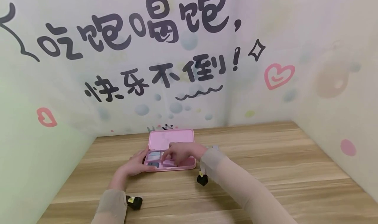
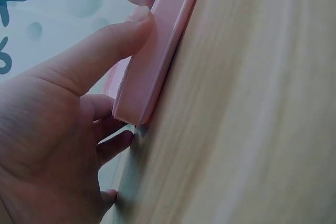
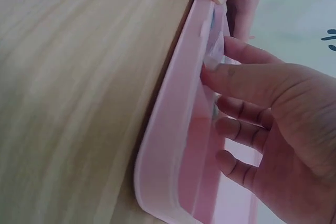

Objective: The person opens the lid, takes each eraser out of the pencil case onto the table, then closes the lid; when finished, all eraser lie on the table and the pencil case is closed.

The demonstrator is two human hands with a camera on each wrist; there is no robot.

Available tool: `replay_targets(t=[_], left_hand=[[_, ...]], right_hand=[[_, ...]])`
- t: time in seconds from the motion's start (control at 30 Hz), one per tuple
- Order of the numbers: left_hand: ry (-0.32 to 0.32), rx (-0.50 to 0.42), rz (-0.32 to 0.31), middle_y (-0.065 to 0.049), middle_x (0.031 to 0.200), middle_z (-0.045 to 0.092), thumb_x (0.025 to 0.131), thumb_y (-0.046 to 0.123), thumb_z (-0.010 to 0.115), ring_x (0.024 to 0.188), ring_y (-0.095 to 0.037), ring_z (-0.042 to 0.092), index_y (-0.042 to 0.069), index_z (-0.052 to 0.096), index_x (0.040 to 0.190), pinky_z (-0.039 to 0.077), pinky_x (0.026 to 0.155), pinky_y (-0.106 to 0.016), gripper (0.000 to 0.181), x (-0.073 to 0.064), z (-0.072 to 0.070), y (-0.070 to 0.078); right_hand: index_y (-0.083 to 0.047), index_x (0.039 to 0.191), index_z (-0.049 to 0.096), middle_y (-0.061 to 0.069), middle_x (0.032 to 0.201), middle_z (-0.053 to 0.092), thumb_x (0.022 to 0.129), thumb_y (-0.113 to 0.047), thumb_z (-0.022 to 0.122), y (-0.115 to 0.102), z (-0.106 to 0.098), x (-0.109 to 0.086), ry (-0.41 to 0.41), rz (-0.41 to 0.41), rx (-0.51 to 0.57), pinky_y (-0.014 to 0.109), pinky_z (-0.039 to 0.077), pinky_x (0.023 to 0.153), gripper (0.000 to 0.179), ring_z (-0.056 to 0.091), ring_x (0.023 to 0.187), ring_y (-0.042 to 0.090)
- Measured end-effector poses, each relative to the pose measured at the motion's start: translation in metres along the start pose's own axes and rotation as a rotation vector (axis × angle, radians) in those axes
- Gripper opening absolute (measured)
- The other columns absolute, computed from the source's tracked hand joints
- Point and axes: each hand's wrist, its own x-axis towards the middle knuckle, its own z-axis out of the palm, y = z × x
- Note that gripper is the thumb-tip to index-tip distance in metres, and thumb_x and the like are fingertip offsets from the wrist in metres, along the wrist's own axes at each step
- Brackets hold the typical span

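A pink case lies on the table, its lid folded back. My left hand holds its left end, the thumb on the front wall and the other fingers round the end and behind. From the right, my right hand reaches into the case. Its thumb and index finger stand on either side of a small lilac block and seem to pinch it. A dark blue-grey item sits in the front left compartment. Pale blue and white pieces lie behind it. The right hand hides part of the inside.
The wood-grain table spreads around the case. Close behind the lid stands a printed wall, and pale walls border both sides. A black wrist camera hangs by the left cuff, another black camera by the right.
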Motion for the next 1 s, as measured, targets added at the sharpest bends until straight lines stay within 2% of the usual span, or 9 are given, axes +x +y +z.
replay_targets(t=[0.13, 0.33, 0.53, 0.8, 1.0], left_hand=[[-0.002, -0.009, -0.004, -0.027, 0.155, 0.02, 0.08, 0.05, 0.074, 0.14, -0.05, 0.013, -0.002, 0.012, 0.153, 0.006, 0.106, -0.071, 0.11, 0.002, 0.002, 0.001], [-0.008, -0.014, -0.007, -0.028, 0.155, 0.018, 0.08, 0.051, 0.074, 0.14, -0.052, 0.012, -0.002, 0.012, 0.153, 0.005, 0.106, -0.071, 0.109, 0.002, 0.002, 0.001], [0.003, -0.003, -0.014, -0.029, 0.155, 0.019, 0.08, 0.05, 0.074, 0.139, -0.052, 0.013, -0.002, 0.012, 0.153, 0.007, 0.106, -0.071, 0.109, 0.0, 0.001, 0.0], [0.002, -0.005, -0.022, -0.029, 0.154, 0.019, 0.079, 0.051, 0.074, 0.139, -0.053, 0.012, -0.002, 0.012, 0.153, 0.006, 0.106, -0.07, 0.111, -0.002, 0.002, -0.004], [0.005, -0.003, -0.012, -0.029, 0.155, 0.018, 0.079, 0.051, 0.074, 0.139, -0.053, 0.012, -0.002, 0.012, 0.153, 0.006, 0.107, -0.069, 0.11, -0.001, 0.001, -0.001]], right_hand=[[-0.027, 0.126, 0.065, 0.006, 0.108, 0.054, 0.082, 0.003, 0.066, 0.0, -0.008, -0.007, 0.015, -0.036, 0.04, 0.019, 0.04, 0.061, 0.054, 0.045, 0.076, 0.011], [-0.025, 0.129, 0.061, -0.002, 0.111, 0.057, 0.086, 0.003, 0.063, 0.004, -0.016, -0.02, 0.053, -0.049, 0.12, 0.019, 0.045, 0.077, 0.051, 0.054, 0.094, 0.015], [-0.019, 0.129, 0.059, 0.0, 0.108, 0.059, 0.087, 0.003, 0.064, 0.006, -0.016, -0.036, 0.078, -0.043, 0.232, 0.022, 0.048, 0.079, 0.047, 0.056, 0.092, 0.016], [-0.023, 0.128, 0.06, -0.005, 0.098, 0.059, 0.087, 0.002, 0.063, 0.014, -0.008, -0.05, 0.103, 0.021, 0.285, 0.023, 0.048, 0.075, 0.048, 0.054, 0.085, 0.01], [-0.019, 0.128, 0.059, -0.003, 0.095, 0.059, 0.087, 0.003, 0.063, 0.019, -0.009, -0.063, 0.144, 0.044, 0.301, 0.024, 0.046, 0.072, 0.046, 0.052, 0.083, 0.012]])
